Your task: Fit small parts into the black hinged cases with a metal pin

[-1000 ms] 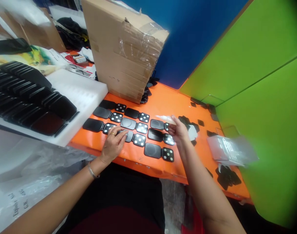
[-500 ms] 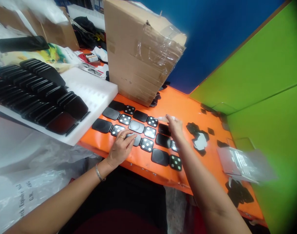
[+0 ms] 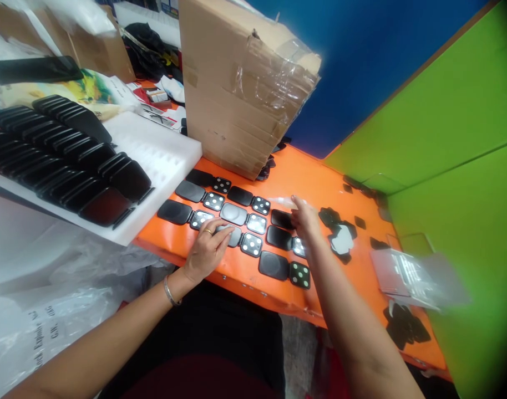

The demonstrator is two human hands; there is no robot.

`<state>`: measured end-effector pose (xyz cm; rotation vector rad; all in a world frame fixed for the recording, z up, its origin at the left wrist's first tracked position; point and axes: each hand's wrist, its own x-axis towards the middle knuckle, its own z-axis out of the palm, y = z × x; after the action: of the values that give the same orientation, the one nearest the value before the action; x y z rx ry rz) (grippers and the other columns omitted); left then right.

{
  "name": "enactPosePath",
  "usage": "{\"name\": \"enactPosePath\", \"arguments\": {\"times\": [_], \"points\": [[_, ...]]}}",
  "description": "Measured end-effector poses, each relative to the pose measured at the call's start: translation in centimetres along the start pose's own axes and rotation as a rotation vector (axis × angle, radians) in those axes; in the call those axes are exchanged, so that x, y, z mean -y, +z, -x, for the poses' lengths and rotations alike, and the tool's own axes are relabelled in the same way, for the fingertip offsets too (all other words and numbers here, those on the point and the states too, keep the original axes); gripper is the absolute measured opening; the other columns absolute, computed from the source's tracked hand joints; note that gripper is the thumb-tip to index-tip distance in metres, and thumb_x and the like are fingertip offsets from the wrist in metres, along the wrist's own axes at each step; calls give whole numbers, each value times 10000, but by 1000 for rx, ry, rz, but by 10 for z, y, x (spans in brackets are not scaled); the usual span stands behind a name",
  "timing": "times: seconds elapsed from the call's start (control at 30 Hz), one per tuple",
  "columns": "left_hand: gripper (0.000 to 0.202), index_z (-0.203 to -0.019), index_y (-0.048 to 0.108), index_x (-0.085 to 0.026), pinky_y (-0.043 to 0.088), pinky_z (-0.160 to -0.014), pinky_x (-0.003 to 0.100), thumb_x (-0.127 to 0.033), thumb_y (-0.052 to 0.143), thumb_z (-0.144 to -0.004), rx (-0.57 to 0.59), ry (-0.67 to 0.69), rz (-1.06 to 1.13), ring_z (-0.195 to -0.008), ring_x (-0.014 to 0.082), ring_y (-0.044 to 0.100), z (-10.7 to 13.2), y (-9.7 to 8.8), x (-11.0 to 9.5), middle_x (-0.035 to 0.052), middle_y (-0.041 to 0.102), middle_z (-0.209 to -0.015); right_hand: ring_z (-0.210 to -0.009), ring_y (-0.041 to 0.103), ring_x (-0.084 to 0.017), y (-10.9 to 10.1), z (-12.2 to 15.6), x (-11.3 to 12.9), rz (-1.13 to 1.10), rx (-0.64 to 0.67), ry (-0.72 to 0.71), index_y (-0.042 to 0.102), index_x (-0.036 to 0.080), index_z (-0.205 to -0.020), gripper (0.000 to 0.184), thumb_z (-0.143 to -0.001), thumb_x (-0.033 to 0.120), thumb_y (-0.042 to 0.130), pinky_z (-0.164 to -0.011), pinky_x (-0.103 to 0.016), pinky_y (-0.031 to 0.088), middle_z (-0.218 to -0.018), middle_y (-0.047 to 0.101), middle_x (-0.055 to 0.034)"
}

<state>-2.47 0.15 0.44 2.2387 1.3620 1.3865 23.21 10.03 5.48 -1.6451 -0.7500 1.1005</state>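
Observation:
Rows of flat black hinged cases [image 3: 232,214] lie open on the orange table [image 3: 303,177], each with a plain half and a half with white dots. My left hand [image 3: 207,249] presses its fingertips on one case [image 3: 232,235] in the near row; a ring and a bracelet show on that hand and wrist. My right hand [image 3: 305,219] hovers over the right end of the rows and pinches a thin clear film strip [image 3: 283,201] between its fingers. A near case [image 3: 284,270] lies untouched by the table's front edge.
A white foam tray [image 3: 153,155] packed with upright black cases stands at the left. A taped cardboard box [image 3: 241,83] stands behind the rows. Loose black pieces [image 3: 339,227] and a clear plastic sheet stack [image 3: 407,274] lie to the right by the green wall [image 3: 457,111].
My right hand drew back slightly toward me and to the right with the film strip. My left hand stayed pressed on the same case. The view shifted a little.

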Motion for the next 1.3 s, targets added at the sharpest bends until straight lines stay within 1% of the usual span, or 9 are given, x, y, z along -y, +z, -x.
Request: {"name": "enactPosePath", "arguments": {"times": [0.1,0.27,0.47,0.63,0.93,1.03,1.1,1.2,1.3], "points": [[231,-1099,638,-222,486,-982,454,-137,529,-914,-6,-1,-1,-1099,228,543,0,0,0,76,588,-1071,-365,182,-63,-4,5,0,-69,-17,55,398,237,-643,358,-693,410,708,-317,-200,146,-420,213,123],[237,-1106,635,-215,466,-1002,448,-128,529,-913,-1,6,-10,-1102,222,538,-1,-1,-1,75,591,-1072,-349,194,-68,-7,18,-2,-30,2,84,358,244,-613,395,-712,433,690,-316,-220,152,-406,230,111],[232,-1106,638,-203,462,-1007,443,-129,533,-912,4,2,-19,-1111,223,532,0,0,-1,81,587,-1084,-366,224,-82,-7,23,-7,52,6,23,403,243,-598,377,-698,435,712,-351,-246,161,-404,265,95],[236,-1108,639,-214,463,-1003,459,-135,527,-915,12,-7,-19,-1108,228,537,0,0,0,80,592,-1081,-381,277,-109,-4,24,-10,117,-6,-47,460,246,-609,299,-714,409,687,-357,-270,193,-400,316,75],[245,-1119,638,-219,459,-1013,466,-138,530,-914,12,-18,-16,-1112,228,537,1,0,-1,78,595,-1081,-412,347,-104,3,27,-7,236,-12,-124,502,218,-623,315,-716,468,671,-393,-252,243,-434,373,73],[241,-1120,636,-213,458,-1015,463,-141,532,-915,8,-11,-19,-1107,227,533,1,0,-1,80,591,-1076,-406,335,-104,0,29,-5,219,-17,-105,499,222,-632,306,-716,458,675,-380,-250,229,-421,355,74],[238,-1118,637,-205,457,-1018,456,-139,535,-913,5,-5,-19,-1108,226,530,1,0,0,83,587,-1076,-391,308,-100,-3,31,-3,167,-12,-51,490,230,-637,298,-719,447,676,-363,-249,214,-411,333,78],[234,-1112,640,-201,462,-1014,456,-140,537,-911,2,-1,-17,-1110,229,528,1,0,0,86,584,-1075,-369,237,-82,-7,37,-1,56,32,38,467,233,-636,304,-711,429,688,-340,-238,175,-403,271,96],[238,-1115,639,-207,467,-1003,472,-145,530,-912,7,6,-16,-1107,236,531,1,1,1,87,586,-1075,-360,188,-64,-9,44,-3,16,87,41,470,224,-630,307,-693,412,704,-335,-230,134,-408,234,111]]}}
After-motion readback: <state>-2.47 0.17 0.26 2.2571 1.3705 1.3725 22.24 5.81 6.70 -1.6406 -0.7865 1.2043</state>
